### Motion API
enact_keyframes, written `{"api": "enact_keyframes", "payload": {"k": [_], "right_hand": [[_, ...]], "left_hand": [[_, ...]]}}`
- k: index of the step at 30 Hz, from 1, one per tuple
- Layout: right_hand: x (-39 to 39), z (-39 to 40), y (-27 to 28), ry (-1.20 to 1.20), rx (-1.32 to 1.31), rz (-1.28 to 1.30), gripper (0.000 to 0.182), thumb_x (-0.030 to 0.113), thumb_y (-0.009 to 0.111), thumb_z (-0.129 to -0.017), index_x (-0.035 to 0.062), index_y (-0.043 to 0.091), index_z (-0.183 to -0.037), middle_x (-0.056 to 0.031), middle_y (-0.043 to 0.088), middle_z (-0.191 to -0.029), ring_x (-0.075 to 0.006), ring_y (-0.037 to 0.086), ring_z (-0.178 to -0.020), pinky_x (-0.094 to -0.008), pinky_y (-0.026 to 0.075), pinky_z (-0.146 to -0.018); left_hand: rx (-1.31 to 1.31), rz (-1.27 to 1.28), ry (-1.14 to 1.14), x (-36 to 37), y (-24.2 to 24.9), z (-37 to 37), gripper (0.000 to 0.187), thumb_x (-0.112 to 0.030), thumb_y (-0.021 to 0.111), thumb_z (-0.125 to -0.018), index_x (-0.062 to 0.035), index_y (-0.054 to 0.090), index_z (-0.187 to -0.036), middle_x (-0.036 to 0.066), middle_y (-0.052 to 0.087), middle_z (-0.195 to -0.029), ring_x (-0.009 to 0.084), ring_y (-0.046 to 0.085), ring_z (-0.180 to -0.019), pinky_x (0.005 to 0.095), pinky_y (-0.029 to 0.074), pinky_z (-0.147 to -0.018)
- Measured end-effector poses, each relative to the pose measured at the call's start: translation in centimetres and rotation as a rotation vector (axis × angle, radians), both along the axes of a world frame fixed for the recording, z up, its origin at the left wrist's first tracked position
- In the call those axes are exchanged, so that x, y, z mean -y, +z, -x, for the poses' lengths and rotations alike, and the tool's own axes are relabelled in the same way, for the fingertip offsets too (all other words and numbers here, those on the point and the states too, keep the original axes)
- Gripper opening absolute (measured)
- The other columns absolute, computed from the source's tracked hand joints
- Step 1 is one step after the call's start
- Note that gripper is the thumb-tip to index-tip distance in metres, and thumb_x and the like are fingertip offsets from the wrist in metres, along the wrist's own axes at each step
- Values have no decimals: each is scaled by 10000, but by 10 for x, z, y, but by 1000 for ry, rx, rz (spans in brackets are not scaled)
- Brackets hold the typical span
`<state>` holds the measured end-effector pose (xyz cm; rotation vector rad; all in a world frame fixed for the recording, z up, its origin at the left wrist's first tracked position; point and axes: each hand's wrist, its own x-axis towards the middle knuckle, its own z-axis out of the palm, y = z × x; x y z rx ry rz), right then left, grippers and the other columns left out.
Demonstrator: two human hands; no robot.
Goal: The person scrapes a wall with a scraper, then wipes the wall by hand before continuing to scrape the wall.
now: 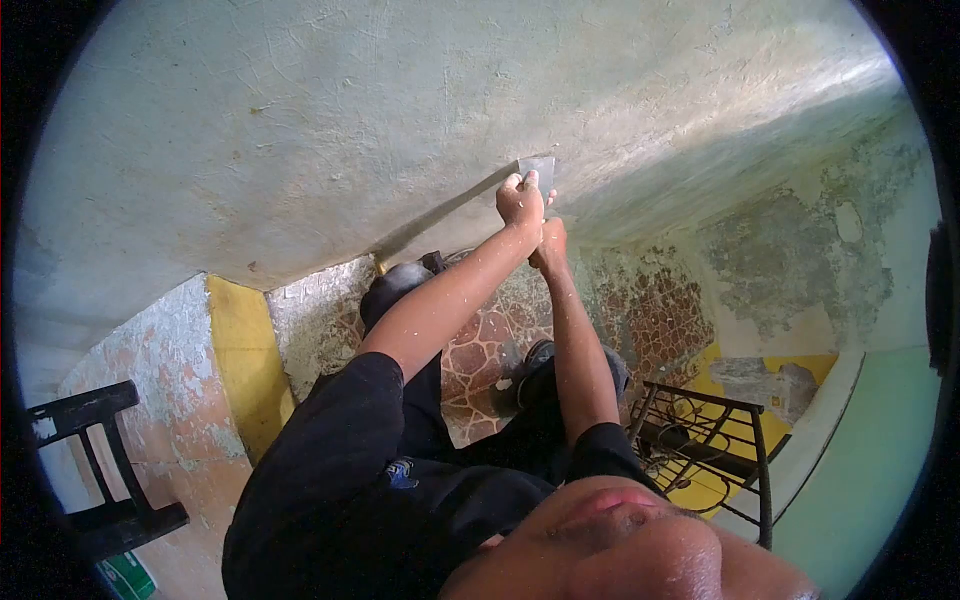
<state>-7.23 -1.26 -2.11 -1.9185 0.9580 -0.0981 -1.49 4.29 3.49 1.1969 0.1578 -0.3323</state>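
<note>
A putty knife with a wide, flat grey blade (541,172) has its front edge against the rough, pale wall (330,150). My left hand (519,203) is closed round it near the base of the blade, with the thumb stretched along the metal. Just below, closer to my body, my right hand (549,244) is closed at the handle end, and the hands touch or nearly touch. The handle itself is hidden by my fingers. Pale flecks speckle both forearms.
Patterned brown floor tiles (480,350) lie under my feet, with pale debris along the wall's foot. A black metal rack (700,430) stands at the right. At the left are a yellow-edged ledge (245,350) and a black frame (115,470). Peeling wall (800,250) shows at right.
</note>
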Motion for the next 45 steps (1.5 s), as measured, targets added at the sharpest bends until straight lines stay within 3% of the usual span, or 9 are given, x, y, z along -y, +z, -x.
{"api": "enact_keyframes", "payload": {"k": [3,6,12,15,20,29,38,45], "right_hand": [[-4,1,24,-8,-79,-115,554,416,712,-802,-127,685,-906,-301,710,-885,-395,726,-866,-462,540,-736],[11,0,-2,-4,-86,92,601,465,686,-811,-124,689,-929,-339,690,-946,-438,708,-924,-483,539,-781],[5,8,32,-6,-137,292,602,464,683,-797,-113,693,-965,-365,664,-985,-477,680,-960,-496,536,-817],[6,7,49,21,-172,314,600,464,690,-791,-115,693,-952,-359,667,-974,-476,680,-957,-502,533,-813],[7,2,6,-9,-80,271,629,491,700,-792,-124,690,-925,-362,667,-943,-477,682,-947,-499,533,-796],[4,0,10,-3,-117,226,649,502,713,-791,-124,686,-958,-366,666,-970,-477,680,-968,-496,533,-792],[9,-5,18,-31,-157,324,593,494,708,-791,-80,718,-943,-334,680,-948,-460,689,-948,-489,540,-810],[14,-10,17,-4,-164,377,565,477,700,-796,-74,723,-916,-339,678,-930,-459,694,-919,-495,542,-794]], "left_hand": [[-37,29,-45,-4,8,2,229,-192,525,-1039,5,585,-937,117,704,-844,184,684,-637,321,509,-510],[-142,44,-102,-3,4,-2,217,-204,516,-1045,-19,587,-957,110,704,-856,187,680,-663,343,506,-528],[-242,167,-101,3,-4,-2,205,-215,486,-1063,-43,584,-1011,104,698,-874,210,681,-698,380,522,-559],[-285,280,-92,2,-1,-3,204,-221,485,-1066,-45,583,-1027,103,695,-878,205,684,-701,367,524,-568],[-215,193,-83,3,-19,-10,186,-207,510,-1056,-37,584,-1053,108,695,-882,199,687,-699,343,536,-588],[-176,72,21,7,-23,-9,219,-172,600,-993,0,630,-862,93,706,-781,198,682,-656,368,496,-598],[-306,208,25,9,-7,-8,203,-187,570,-1018,-15,619,-923,92,696,-798,199,644,-646,369,490,-596],[-264,188,22,7,-4,-7,184,-190,552,-1028,-32,600,-945,94,698,-834,192,653,-679,382,489,-582]]}}
